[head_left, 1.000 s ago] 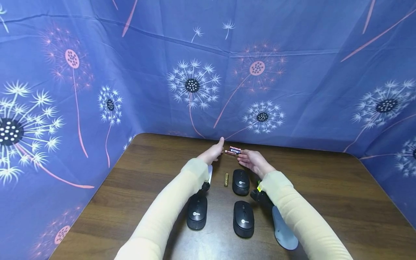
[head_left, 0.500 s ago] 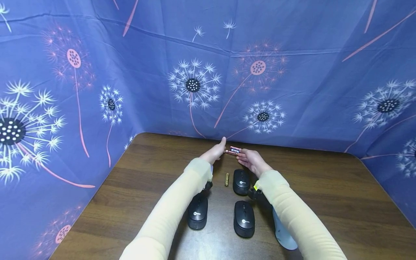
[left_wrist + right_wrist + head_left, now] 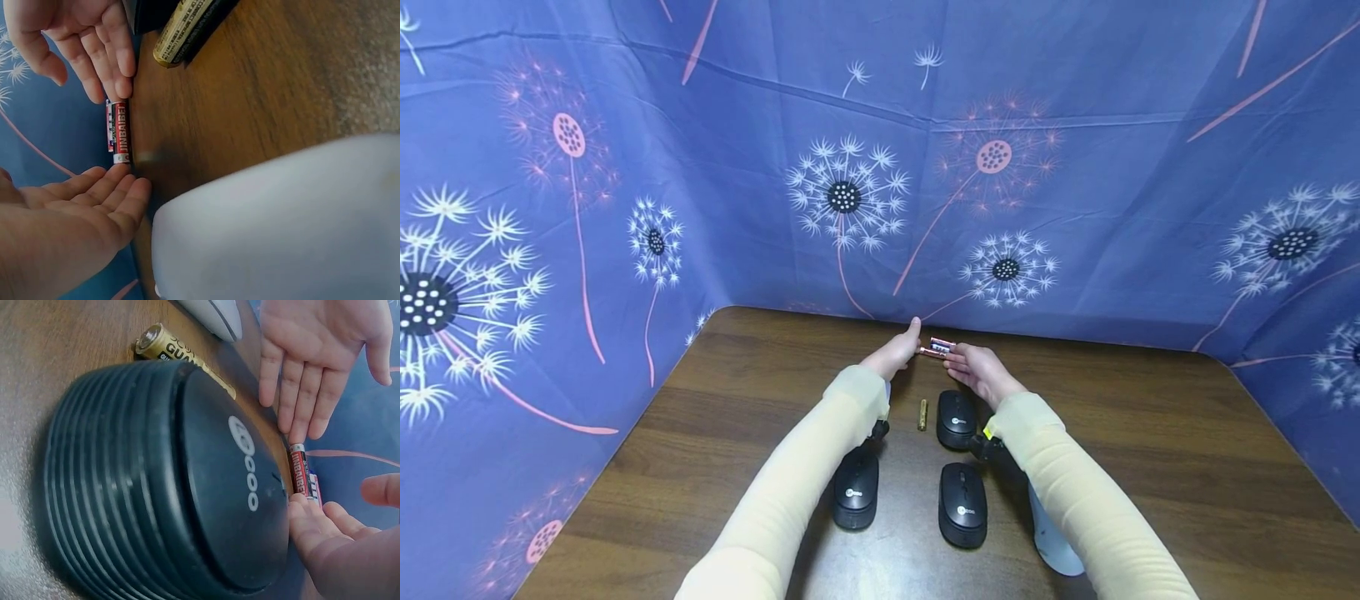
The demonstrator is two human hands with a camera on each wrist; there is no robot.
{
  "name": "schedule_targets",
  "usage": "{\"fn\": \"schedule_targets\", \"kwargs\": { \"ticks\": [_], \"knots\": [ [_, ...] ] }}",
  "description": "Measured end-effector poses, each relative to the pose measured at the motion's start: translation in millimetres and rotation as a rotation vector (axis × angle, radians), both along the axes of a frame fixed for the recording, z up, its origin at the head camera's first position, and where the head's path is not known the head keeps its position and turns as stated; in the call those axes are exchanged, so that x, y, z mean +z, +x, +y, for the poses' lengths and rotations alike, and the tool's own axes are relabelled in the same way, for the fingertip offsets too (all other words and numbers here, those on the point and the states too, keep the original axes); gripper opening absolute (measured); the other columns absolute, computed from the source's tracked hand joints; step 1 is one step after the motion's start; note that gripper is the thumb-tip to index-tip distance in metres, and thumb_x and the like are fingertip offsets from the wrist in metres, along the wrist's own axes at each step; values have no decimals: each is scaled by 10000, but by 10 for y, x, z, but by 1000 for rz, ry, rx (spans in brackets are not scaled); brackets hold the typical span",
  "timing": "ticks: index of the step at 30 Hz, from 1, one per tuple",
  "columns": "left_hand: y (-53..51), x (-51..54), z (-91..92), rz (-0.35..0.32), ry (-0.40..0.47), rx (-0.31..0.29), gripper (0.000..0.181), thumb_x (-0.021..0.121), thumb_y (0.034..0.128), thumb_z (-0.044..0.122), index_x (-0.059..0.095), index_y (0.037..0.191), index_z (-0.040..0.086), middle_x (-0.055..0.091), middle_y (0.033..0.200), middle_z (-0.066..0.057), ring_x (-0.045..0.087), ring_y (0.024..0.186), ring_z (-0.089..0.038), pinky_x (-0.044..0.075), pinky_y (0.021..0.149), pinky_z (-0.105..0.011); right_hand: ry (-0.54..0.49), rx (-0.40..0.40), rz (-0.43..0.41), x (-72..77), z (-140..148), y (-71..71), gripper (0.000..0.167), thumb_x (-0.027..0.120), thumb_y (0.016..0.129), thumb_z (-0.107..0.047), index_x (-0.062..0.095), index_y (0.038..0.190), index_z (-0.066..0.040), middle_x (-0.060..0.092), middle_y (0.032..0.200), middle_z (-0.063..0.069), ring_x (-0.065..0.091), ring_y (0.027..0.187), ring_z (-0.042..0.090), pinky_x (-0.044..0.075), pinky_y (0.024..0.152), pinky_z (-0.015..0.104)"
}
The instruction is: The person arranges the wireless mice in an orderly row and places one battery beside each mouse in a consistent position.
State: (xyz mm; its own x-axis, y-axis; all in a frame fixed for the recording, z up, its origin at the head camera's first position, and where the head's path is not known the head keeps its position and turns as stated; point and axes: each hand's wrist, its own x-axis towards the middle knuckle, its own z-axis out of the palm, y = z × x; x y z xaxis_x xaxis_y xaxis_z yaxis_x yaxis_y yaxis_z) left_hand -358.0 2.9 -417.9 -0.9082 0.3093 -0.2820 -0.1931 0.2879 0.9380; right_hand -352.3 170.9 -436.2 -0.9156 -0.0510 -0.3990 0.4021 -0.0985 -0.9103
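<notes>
Two red batteries [image 3: 937, 348] lie side by side near the table's back edge, their labels partly readable in both wrist views. My left hand [image 3: 897, 350] is at their left end with straight fingers; its fingertips touch or nearly touch the nearer battery [image 3: 121, 134]. From the opposite end, my right hand [image 3: 983, 371] has its extended fingertips against the pair, with the thumb held apart. A gold battery [image 3: 922, 415] lies closer to me, between the forearms. Neither palm is closed around anything.
Black mice stand at the right [image 3: 957, 419], front right [image 3: 962, 505] and front left [image 3: 855, 490]. A pale mouse [image 3: 1054, 533] is partly under the right sleeve. A white mouse [image 3: 287, 225] sits by my left wrist. Patterned blue cloth [image 3: 880, 167] hangs behind the table.
Over the last second, my left hand has shifted slightly right to the red batteries, and my right hand slightly left. Both hands have barely moved in the last half second.
</notes>
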Motion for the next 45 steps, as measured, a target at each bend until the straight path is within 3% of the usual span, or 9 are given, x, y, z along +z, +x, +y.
{"fn": "schedule_targets", "kwargs": {
  "ticks": [5,12,14,16,21,23,26,30,45],
  "knots": [
    [-11,17,26,-12,-2,44,721,141,1020,479,341,1395,-104,400,1427,-249,320,1368,-339,291,1103,-486,-10,7,-5,20,6,9,448,352,1002,-130,330,1389,95,642,987,72,616,846,110,470,956,308],
    [-1782,-1924,205,-37,50,137,987,234,752,870,645,1150,66,678,1024,-78,606,1015,-262,492,769,-490,-14,18,-11,51,27,13,455,338,1001,-126,314,1394,104,568,1189,189,616,941,148,454,986,316],
    [-1855,-2012,209,-45,57,160,952,275,742,872,662,1107,83,678,974,-56,615,959,-243,500,745,-483,-17,28,-12,55,33,15,457,328,1003,-126,309,1395,107,517,1273,236,599,1025,189,417,1032,341],
    [-1565,-1683,177,-32,43,179,895,307,801,814,653,1106,46,667,955,-82,616,929,-256,507,747,-474,-24,38,-11,61,39,21,461,314,1004,-128,302,1399,111,471,1327,263,570,1103,230,381,1065,364],
    [-189,-164,44,-5,17,207,617,337,1002,449,564,1169,-100,618,1093,-230,584,1055,-349,476,926,-450,-41,37,-10,86,57,46,434,332,994,-104,342,1359,131,575,1172,238,610,1046,231,398,1048,367],
    [228,293,12,9,-3,221,483,380,1009,298,556,1154,-128,605,1128,-261,578,1086,-359,463,960,-430,-53,41,-5,99,66,60,416,347,988,-87,364,1335,142,632,1039,178,642,952,196,421,1026,353],
    [300,361,5,51,-45,232,337,456,957,172,594,1087,-107,644,1064,-228,628,1014,-311,510,894,-376,-72,50,7,119,76,84,401,358,981,-64,381,1314,159,666,885,113,663,845,159,460,980,329],
    [19,44,-9,82,-8,208,301,495,919,109,602,1104,-104,663,1039,-225,654,991,-310,531,867,-381,-93,66,22,158,86,103,399,363,974,-35,376,1314,172,674,836,100,671,813,153,464,968,332],
    [112,110,-90,145,98,224,222,577,903,-6,629,1060,-154,671,986,-280,676,910,-354,560,782,-374,-115,89,20,334,95,206,226,453,964,-12,556,1146,76,683,895,123,681,836,165,488,928,308]
  ]
}}
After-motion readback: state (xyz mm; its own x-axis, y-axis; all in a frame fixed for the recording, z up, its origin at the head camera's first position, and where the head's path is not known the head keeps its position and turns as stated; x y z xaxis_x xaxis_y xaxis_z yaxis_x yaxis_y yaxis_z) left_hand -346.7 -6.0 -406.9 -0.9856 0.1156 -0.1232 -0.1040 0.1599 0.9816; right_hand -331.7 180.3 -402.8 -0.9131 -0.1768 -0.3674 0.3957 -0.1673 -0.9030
